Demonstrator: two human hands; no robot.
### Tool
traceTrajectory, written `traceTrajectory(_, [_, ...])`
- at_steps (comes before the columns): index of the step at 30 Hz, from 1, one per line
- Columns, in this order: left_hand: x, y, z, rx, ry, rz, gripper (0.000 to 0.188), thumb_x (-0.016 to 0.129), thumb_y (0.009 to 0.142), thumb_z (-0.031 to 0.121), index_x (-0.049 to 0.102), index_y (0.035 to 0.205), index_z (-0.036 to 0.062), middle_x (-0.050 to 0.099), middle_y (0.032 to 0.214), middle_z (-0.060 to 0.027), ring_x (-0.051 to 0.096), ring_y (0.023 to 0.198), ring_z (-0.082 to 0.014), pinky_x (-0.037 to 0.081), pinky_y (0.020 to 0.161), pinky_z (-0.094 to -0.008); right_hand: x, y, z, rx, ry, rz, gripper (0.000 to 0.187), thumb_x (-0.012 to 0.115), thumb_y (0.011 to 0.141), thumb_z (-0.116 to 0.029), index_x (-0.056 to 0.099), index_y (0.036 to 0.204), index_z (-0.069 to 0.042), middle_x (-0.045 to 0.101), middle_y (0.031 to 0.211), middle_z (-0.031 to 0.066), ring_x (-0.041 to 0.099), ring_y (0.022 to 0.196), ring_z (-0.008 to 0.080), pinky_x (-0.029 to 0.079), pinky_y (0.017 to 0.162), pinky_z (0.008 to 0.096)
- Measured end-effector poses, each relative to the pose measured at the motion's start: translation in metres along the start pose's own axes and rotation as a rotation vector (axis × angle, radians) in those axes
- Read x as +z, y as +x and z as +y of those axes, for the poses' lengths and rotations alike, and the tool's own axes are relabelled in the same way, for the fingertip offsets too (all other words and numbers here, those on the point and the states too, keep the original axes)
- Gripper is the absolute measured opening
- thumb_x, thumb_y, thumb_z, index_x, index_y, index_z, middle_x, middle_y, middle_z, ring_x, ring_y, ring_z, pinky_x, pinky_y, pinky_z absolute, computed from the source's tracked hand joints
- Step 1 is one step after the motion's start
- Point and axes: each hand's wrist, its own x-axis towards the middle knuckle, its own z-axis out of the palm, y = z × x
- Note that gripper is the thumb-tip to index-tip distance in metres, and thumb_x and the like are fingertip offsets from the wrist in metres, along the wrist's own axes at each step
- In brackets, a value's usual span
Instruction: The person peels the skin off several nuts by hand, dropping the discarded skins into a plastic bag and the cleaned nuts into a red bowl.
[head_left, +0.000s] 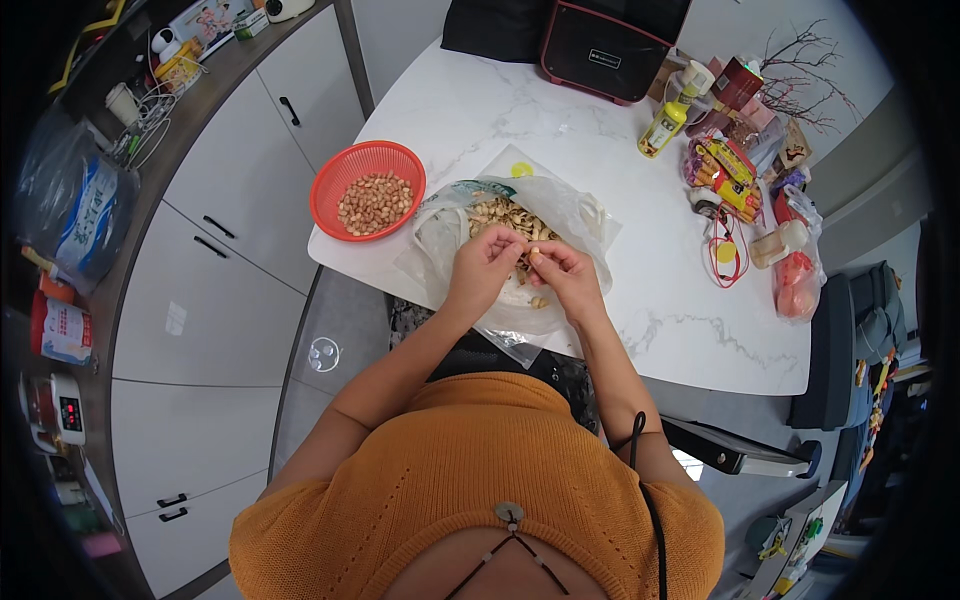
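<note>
My left hand (486, 264) and my right hand (567, 275) meet above an opened white plastic bag (437, 235) full of peanut shells and unshelled peanuts (508, 214). Between the right thumb and fingers is a small pale peanut (536, 252). The left fingers are pinched together right beside it; what they hold, if anything, is hidden. To the left, a red plastic colander (325, 200) holds many shelled peanuts (377, 203) with reddish-brown skins. A few loose shell pieces (539, 301) lie on the near part of the bag.
The bag and colander stand on a white marbled table (700, 345). At its back is a black and red appliance (606, 50). A yellow bottle (665, 125), snack packets (725, 175), a red cord (728, 250) and a bag of fruit (797, 285) sit on the right. White cabinets (210, 310) curve along the left.
</note>
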Motion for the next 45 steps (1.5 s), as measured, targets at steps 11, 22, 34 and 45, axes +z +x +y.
traceTrajectory(11, [0.003, -0.006, 0.026, 0.052, -0.128, 0.057, 0.011, 0.051, 0.086, 0.007, 0.053, 0.095, 0.0015, 0.052, 0.076, -0.0010, 0.047, 0.061, -0.0046, 0.039, 0.054, -0.0171, 0.011, -0.009, -0.011, -0.196, -0.048, 0.093, 0.006, 0.054, 0.081, -0.006, 0.058, 0.083, -0.001, 0.052, 0.060, -0.0004, 0.047, 0.053, 0.0048, 0.037, 0.050, 0.0178])
traceTrajectory(22, [0.000, -0.005, 0.024, 0.078, -0.145, 0.086, 0.012, 0.051, 0.086, 0.008, 0.053, 0.096, 0.0020, 0.052, 0.077, -0.0009, 0.047, 0.065, -0.0049, 0.039, 0.058, -0.0172, 0.016, -0.012, -0.016, -0.289, -0.079, 0.137, 0.006, 0.054, 0.082, -0.004, 0.057, 0.085, -0.001, 0.051, 0.060, -0.0008, 0.046, 0.051, 0.0035, 0.036, 0.049, 0.0155])
traceTrajectory(34, [0.001, -0.004, 0.013, 0.099, -0.130, -0.073, 0.024, 0.056, 0.081, 0.001, 0.053, 0.105, 0.0004, 0.051, 0.083, 0.0008, 0.047, 0.073, -0.0048, 0.041, 0.068, -0.0171, 0.019, -0.005, -0.012, -0.323, 0.016, 0.035, 0.013, 0.054, 0.085, -0.009, 0.058, 0.094, 0.000, 0.057, 0.076, 0.0020, 0.054, 0.061, 0.0078, 0.044, 0.057, 0.0188])
traceTrajectory(45, [-0.007, -0.006, 0.016, 0.034, -0.099, 0.058, 0.017, 0.050, 0.087, 0.012, 0.055, 0.100, 0.0013, 0.051, 0.078, 0.0015, 0.044, 0.067, -0.0041, 0.038, 0.060, -0.0170, 0.013, -0.004, -0.010, -0.209, 0.113, 0.071, 0.010, 0.046, 0.089, -0.013, 0.047, 0.084, -0.004, 0.045, 0.060, -0.0008, 0.037, 0.042, 0.0052, 0.029, 0.039, 0.0174])
